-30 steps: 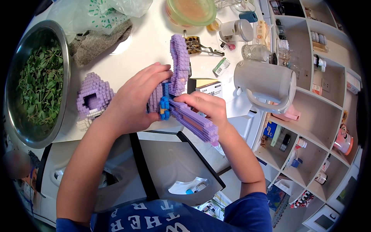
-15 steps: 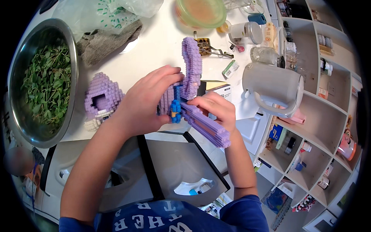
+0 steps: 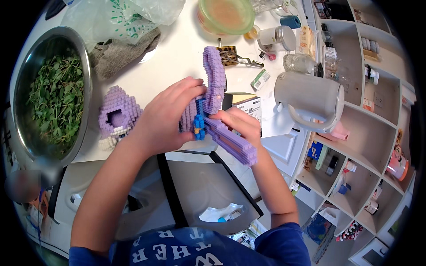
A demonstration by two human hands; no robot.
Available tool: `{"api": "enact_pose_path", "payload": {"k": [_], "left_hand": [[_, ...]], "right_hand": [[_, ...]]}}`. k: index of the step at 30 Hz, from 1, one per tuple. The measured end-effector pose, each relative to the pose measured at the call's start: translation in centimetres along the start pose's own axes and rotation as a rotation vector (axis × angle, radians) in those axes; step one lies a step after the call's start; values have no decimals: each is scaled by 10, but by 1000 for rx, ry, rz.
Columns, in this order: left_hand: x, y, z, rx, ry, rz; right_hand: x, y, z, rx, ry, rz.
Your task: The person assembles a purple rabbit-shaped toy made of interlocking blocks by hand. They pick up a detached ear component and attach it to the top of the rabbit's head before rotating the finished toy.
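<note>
A purple figure built of tiny blocks [image 3: 214, 80], with two long ear-like pieces and a blue bow-like band, is held above the table's front edge. One long piece points away from me; the other slants toward my right forearm. My left hand [image 3: 166, 111] is wrapped round the figure's body from the left, hiding much of it. My right hand [image 3: 239, 126] pinches the figure where the long pieces meet, its fingertips partly hidden behind the slanting piece. A separate purple block-built part [image 3: 122, 105] with a dark hollow and a white lower edge rests on the table, left of my left hand.
At far left stands a steel bowl of green leaves [image 3: 57, 102]. Behind are a grey cloth [image 3: 117, 55], a plastic bag [image 3: 128, 17] and a green-lidded container [image 3: 226, 15]. A small box [image 3: 248, 111] and a pitcher [image 3: 310, 97] stand right; chairs [image 3: 204, 190] are below.
The figure and my right hand have shifted slightly left, and more of the box behind them shows. The view has moved a little. Both hands keep their hold.
</note>
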State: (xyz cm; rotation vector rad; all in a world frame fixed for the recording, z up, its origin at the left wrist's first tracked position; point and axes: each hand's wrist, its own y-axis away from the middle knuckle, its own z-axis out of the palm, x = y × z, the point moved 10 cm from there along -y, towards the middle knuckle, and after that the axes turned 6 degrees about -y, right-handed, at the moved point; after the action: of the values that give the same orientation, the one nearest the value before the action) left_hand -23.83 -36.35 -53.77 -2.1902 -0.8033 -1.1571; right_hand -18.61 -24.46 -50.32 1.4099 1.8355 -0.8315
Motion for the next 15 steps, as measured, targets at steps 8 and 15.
{"api": "enact_pose_path", "payload": {"k": [8, 15], "left_hand": [[12, 25, -5, 90, -33, -194], [46, 130, -56, -103, -241, -411]], "right_hand": [[25, 64, 16, 387, -205, 367], [34, 76, 50, 608, -128, 401]]}}
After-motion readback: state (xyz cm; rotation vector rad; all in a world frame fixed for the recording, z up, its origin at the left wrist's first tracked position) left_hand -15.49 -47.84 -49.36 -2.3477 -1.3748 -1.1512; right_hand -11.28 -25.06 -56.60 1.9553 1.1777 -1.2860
